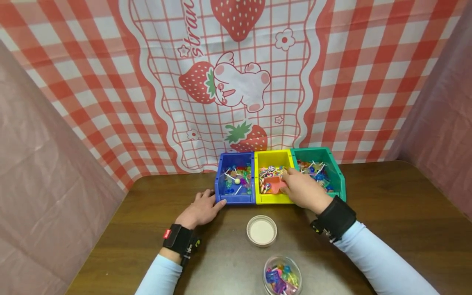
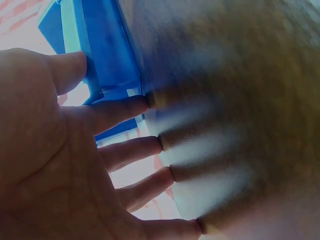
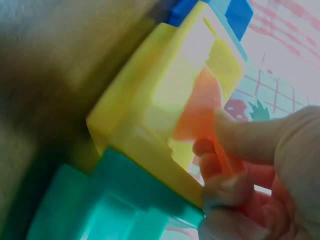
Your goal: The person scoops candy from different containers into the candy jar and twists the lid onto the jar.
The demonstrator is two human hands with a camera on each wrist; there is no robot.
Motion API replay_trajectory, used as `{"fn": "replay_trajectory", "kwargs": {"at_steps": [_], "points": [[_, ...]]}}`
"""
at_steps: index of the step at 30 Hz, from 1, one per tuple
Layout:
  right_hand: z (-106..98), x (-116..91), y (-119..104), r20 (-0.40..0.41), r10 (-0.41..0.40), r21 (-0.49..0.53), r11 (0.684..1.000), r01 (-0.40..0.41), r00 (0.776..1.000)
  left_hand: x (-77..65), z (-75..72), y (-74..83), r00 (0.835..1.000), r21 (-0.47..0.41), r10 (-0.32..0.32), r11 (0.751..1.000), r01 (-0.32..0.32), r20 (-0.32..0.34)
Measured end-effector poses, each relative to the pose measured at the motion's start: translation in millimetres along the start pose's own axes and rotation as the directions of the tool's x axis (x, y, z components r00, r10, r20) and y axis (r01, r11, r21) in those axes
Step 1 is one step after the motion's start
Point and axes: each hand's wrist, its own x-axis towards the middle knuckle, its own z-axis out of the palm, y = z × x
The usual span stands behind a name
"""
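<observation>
My right hand [image 1: 305, 189] grips the handle of a coral-pink scoop [image 1: 273, 185] over the yellow bin [image 1: 274, 199]. In the right wrist view, the thumb and fingers wrap around the handle of the scoop [image 3: 200, 107]. Small striped candy-like pieces [image 1: 271, 171] lie in that bin around the scoop. My left hand [image 1: 202, 211] rests beside the blue bin [image 1: 235, 200], fingers spread with tips on the table and thumb against the bin's near left corner. In the left wrist view, the fingers [image 2: 132, 152] are extended and hold nothing.
A green bin [image 1: 336, 174] with mixed candy-like pieces adjoins the yellow one. On the wooden table [image 1: 155, 246] in front stand a round white lid [image 1: 262, 230] and a clear round jar [image 1: 282, 275] of colourful pieces. A checked strawberry cloth [image 1: 250, 73] hangs behind.
</observation>
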Motion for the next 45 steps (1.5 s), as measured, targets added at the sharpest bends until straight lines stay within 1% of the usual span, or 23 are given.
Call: {"fn": "replay_trajectory", "kwargs": {"at_steps": [2, 4, 7, 11, 13, 18, 21, 27, 30, 37, 41, 45], "points": [[4, -2, -1, -0.049, -0.006, -0.037, 0.999, 0.004, 0.999, 0.0, 0.7, 0.3, 1.000, -0.004, 0.005, 1.000, -0.005, -0.002], [6, -4, -2, -0.081, -0.018, -0.059, 0.998, 0.014, 0.997, -0.1, 1.0, 0.6, 1.000, -0.010, 0.005, 1.000, -0.005, -0.003], [6, -4, -1, -0.085, -0.012, -0.061, 0.998, 0.007, 0.996, 0.2, 1.0, 1.0, 1.000, -0.015, 0.003, 1.000, -0.003, 0.000], [3, -5, 3, -0.041, 0.048, 0.001, 0.999, -0.048, 0.998, 0.7, 0.9, 1.5, 1.000, -0.012, 0.004, 1.000, -0.004, 0.003], [2, -5, 5, -0.032, 0.063, 0.030, 0.998, -0.062, 0.997, 0.8, 0.9, 1.6, 1.000, -0.009, 0.004, 1.000, -0.004, 0.005], [3, -8, 8, -0.050, 0.056, 0.082, 0.995, -0.051, 0.997, 0.8, 2.5, 1.4, 1.000, -0.001, -0.004, 1.000, 0.004, 0.008], [3, -11, 6, -0.053, 0.070, 0.103, 0.993, -0.065, 0.996, 1.2, 3.3, 0.9, 1.000, 0.002, -0.006, 1.000, 0.006, 0.011], [2, -14, 5, -0.088, 0.110, 0.118, 0.988, -0.099, 0.990, 2.8, 2.3, 0.1, 1.000, 0.006, 0.008, 1.000, -0.008, 0.001], [1, -15, 7, -0.085, 0.118, 0.148, 0.983, -0.104, 0.989, 2.7, 2.0, 0.4, 1.000, 0.004, 0.003, 1.000, -0.003, 0.008], [1, -14, 14, -0.105, 0.117, 0.230, 0.969, -0.090, 0.988, 2.9, 0.9, 0.8, 1.000, 0.007, -0.007, 1.000, 0.006, 0.013], [0, -13, 19, -0.092, 0.146, 0.276, 0.954, -0.115, 0.985, 2.7, 1.5, 0.6, 1.000, 0.011, -0.002, 1.000, 0.002, 0.012], [-4, -10, 29, -0.061, 0.178, 0.334, 0.931, -0.148, 0.982, 3.1, 1.5, -0.1, 1.000, 0.008, 0.000, 1.000, 0.000, 0.007]]}}
